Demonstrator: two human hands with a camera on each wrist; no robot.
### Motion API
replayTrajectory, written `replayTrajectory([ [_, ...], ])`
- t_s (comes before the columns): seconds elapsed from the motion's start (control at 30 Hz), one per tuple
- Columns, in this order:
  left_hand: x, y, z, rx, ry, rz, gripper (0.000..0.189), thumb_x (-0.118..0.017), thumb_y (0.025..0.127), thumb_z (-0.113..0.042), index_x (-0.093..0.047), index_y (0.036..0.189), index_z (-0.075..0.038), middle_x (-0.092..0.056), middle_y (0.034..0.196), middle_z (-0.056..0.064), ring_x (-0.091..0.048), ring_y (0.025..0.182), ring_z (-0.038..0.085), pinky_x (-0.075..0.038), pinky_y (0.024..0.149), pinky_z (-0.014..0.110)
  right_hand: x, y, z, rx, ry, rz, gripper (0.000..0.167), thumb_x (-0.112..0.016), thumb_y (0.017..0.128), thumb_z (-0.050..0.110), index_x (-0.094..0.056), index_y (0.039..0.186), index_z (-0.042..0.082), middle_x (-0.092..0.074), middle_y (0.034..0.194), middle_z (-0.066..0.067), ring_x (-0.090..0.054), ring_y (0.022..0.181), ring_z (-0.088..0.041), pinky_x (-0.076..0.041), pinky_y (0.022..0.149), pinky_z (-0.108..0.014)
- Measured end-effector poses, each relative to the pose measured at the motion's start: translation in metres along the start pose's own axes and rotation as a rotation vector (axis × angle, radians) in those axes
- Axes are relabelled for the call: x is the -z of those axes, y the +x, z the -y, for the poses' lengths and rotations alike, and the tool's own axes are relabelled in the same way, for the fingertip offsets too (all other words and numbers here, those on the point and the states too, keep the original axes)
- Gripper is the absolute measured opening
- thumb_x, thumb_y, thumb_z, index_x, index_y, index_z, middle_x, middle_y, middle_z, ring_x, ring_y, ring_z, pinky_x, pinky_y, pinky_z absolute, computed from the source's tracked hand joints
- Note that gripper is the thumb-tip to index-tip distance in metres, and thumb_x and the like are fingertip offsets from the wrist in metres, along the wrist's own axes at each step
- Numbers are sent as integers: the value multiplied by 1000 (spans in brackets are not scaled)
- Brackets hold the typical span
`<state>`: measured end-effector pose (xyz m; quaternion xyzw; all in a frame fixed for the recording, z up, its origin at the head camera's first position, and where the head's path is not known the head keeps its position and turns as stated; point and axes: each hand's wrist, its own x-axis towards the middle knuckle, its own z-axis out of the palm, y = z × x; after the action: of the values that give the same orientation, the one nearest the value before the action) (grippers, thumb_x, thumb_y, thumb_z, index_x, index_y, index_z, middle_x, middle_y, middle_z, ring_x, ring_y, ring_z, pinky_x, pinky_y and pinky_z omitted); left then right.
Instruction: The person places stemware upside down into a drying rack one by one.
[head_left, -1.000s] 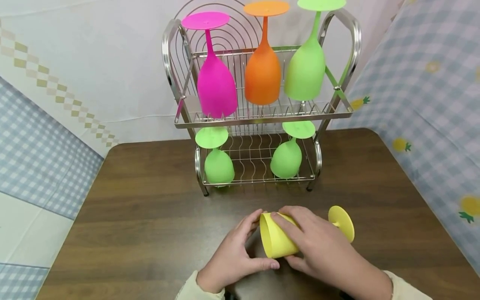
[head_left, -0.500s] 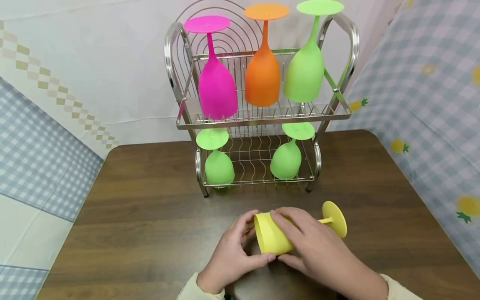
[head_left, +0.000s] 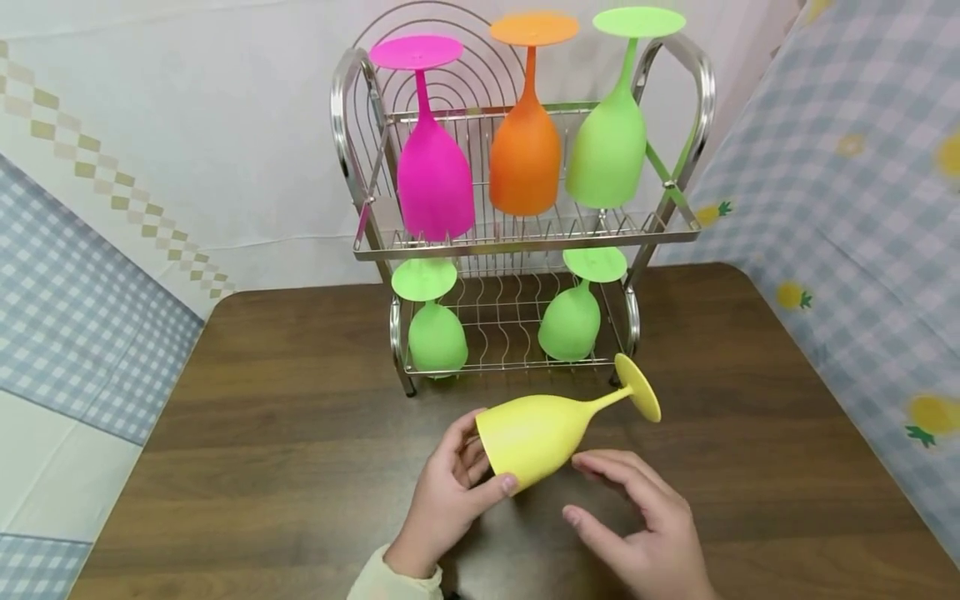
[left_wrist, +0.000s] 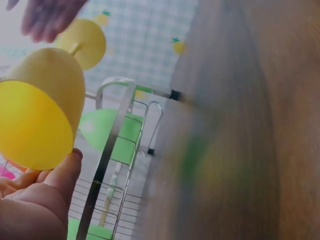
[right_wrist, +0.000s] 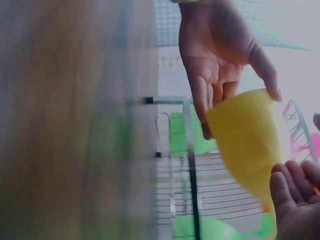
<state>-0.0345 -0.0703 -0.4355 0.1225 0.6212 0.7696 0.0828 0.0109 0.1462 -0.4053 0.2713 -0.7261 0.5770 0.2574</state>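
Observation:
A yellow plastic goblet (head_left: 532,433) lies tilted in the air above the table, its mouth toward the lower left and its round foot toward the upper right. My left hand (head_left: 442,496) holds it near the rim, thumb on the near side and fingers on the far side. Just below the bowl, my right hand (head_left: 641,525) is spread with thumb and fingers apart, holding nothing. In the right wrist view the right hand's fingertips (right_wrist: 280,175) come close to the bowl; whether they touch it is unclear. The left wrist view looks into the goblet's open mouth (left_wrist: 32,125).
A two-tier metal dish rack (head_left: 525,247) stands at the back of the brown table (head_left: 300,467). Upside-down magenta (head_left: 435,183), orange (head_left: 525,158) and light green (head_left: 611,150) goblets occupy its top shelf. Below are two green goblets (head_left: 437,337), one at each end. Patterned cloth (head_left: 847,208) hangs around.
My right hand has let go of the goblet's bowl and drawn back toward the lower right. The goblet has shifted left and its foot has swung upward, held by my left hand.

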Motion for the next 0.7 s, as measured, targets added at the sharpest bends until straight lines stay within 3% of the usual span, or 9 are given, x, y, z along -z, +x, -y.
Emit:
replayTrajectory([
  [0.13, -2, -3, -1, -10, -171, 21, 76, -80, 83, -4, -37, 145, 7, -52, 137, 21, -59, 123, 26, -53, 101, 38, 0, -8, -2, -291, 253, -64, 55, -67, 75, -30, -54, 127, -18, -65, 122, -19, -65, 116, -20, -53, 99, -30],
  [0.23, -7, -5, 0, -20, -295, 62, 75, -78, 86, -8, -34, 143, 12, -55, 132, 18, -62, 118, 25, -55, 98, 37, -1, -6, -4, -436, 387, -137, 59, -60, 80, -29, -50, 136, -12, -63, 131, -14, -63, 121, -19, -52, 100, -31],
  [0.33, -14, -8, 1, -16, -404, 114, 72, -75, 90, -12, -33, 143, 14, -57, 130, 16, -62, 117, 23, -54, 99, 36, -5, -2, -4, -475, 537, -180, 61, -54, 84, -27, -46, 141, -8, -59, 136, -16, -59, 126, -22, -51, 102, -32],
  [0.47, -22, -12, 3, 30, -489, 149, 63, -70, 95, -15, -36, 142, 10, -59, 129, 14, -62, 116, 21, -54, 99, 35, -13, 3, -4, -455, 656, -191, 61, -52, 85, -24, -44, 143, -8, -56, 135, -21, -59, 122, -24, -53, 101, -32],
  [0.7, -22, -13, 7, 31, -479, 162, 62, -67, 97, -19, -37, 142, 10, -59, 129, 14, -62, 115, 20, -55, 99, 34, -19, 9, -3, -451, 634, -249, 59, -56, 81, -28, -48, 137, -11, -61, 125, -23, -63, 114, -24, -56, 96, -32],
])
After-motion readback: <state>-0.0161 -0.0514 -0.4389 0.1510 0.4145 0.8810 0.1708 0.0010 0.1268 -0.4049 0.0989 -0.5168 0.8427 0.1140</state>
